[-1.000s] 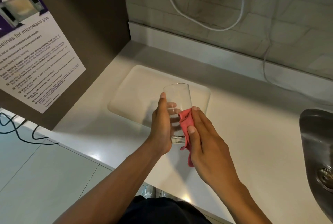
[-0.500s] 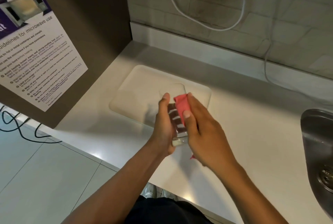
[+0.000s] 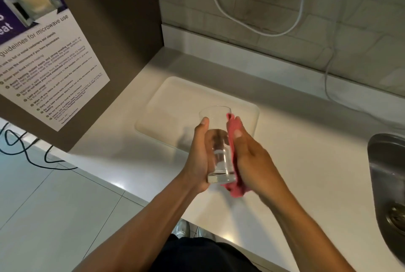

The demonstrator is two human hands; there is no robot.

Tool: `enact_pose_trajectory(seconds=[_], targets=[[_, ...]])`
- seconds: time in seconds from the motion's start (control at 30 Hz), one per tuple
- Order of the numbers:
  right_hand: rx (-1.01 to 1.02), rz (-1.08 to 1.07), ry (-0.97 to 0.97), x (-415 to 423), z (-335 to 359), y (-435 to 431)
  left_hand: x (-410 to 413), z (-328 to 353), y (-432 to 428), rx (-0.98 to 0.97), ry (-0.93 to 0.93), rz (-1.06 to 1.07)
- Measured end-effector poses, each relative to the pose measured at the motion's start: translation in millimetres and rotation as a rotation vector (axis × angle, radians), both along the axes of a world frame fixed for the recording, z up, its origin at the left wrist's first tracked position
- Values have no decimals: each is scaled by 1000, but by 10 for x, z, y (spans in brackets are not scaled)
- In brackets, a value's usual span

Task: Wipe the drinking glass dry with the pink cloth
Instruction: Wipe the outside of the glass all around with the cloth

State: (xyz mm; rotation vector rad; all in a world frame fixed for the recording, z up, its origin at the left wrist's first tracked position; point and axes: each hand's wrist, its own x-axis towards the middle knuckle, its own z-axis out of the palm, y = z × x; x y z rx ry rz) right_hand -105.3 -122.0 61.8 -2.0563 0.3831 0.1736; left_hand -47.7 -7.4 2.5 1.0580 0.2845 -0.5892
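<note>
Drinking glass sits upright in our left hand, fingers wrapped around it. Our right hand presses the pink cloth flat against its side.

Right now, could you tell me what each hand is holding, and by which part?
Left hand grips the drinking glass around its side wall; right hand presses the pink cloth against the opposite side.
</note>
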Motion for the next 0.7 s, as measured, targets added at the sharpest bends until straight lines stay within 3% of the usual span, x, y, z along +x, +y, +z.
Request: enact_pose_trajectory(seconds=[0.07, 0.17, 0.27, 0.4, 0.57, 0.7], targets=[[13, -40, 39, 89, 72, -40, -37, -10, -21, -20, 9, -11], [-75, 39, -73, -53, 58, 75, 52, 7, 26, -98, 39, 25], [-21, 72, -103, -216, 9, 120, 131, 3, 82, -102, 30, 43], [132, -11, 61, -42, 56, 7, -8, 24, 12, -99, 71, 44], [-188, 131, -99, -266, -38, 131, 112, 70, 60, -122, 86, 130], [7, 47, 49, -143, -6, -18, -13, 61, -13, -55, 138, 91]])
